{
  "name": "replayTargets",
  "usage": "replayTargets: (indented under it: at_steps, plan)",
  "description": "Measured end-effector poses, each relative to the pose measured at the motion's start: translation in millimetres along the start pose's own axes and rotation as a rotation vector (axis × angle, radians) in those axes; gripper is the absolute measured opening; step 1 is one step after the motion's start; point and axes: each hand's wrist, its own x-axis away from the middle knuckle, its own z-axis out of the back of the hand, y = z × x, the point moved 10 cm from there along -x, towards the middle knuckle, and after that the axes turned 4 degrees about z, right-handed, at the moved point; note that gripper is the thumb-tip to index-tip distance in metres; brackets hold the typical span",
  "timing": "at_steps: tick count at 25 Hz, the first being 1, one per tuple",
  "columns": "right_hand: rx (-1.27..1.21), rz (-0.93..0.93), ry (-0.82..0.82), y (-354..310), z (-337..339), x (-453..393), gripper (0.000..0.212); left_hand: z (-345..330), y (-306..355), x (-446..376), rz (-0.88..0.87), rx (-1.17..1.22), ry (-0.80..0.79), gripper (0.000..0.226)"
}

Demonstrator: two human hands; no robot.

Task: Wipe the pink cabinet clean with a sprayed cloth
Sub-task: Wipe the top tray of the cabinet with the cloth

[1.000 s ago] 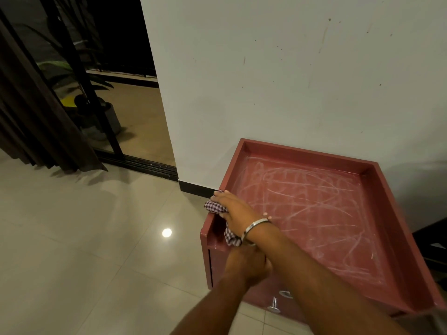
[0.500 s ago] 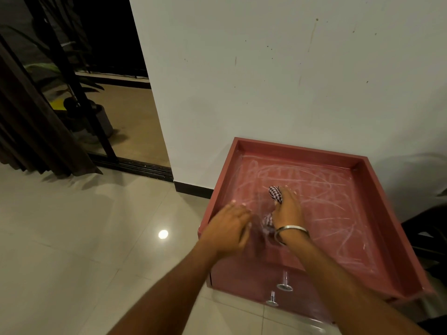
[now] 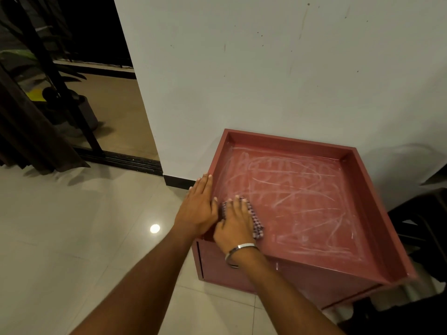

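The pink cabinet (image 3: 348,269) stands against the white wall, its recessed top streaked with whitish wipe marks. My right hand (image 3: 235,224), with a metal bangle on the wrist, presses a checked cloth (image 3: 257,223) flat on the near left part of the top. Most of the cloth is hidden under the palm. My left hand (image 3: 199,205) lies flat with fingers together on the cabinet's left rim, holding nothing.
The white wall (image 3: 266,68) is right behind the cabinet. Glossy floor tiles (image 3: 72,238) spread to the left. A sliding-door track, a dark curtain (image 3: 21,131) and a potted plant lie at far left. A dark object (image 3: 425,226) sits to the cabinet's right.
My right hand slid the cloth from the left rim onto the top, then back toward the near left corner. My left hand rose from the cabinet front to rest on the left rim.
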Motion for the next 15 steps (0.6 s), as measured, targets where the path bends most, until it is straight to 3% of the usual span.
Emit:
replayTargets:
  at_steps: [3,8,12,15]
  plan:
    - [-0.032,0.053,-0.111,-23.3,-12.2,-4.2,0.067,-1.8,-2.8,-2.1,0.003,0.036,-0.022,0.059]
    - [0.153,0.266,0.076,-16.8,15.0,5.7,0.053,0.4,-2.9,-0.4,-0.009,0.074,-0.023,0.059]
    - [0.153,0.083,0.091,26.6,14.7,0.0,0.060,-0.2,-3.8,-1.6,-0.009,0.103,-0.034,0.059]
    - [0.088,0.031,0.095,18.8,9.8,1.5,0.069,-2.8,-6.5,-6.4,-0.004,0.145,-0.053,0.058]
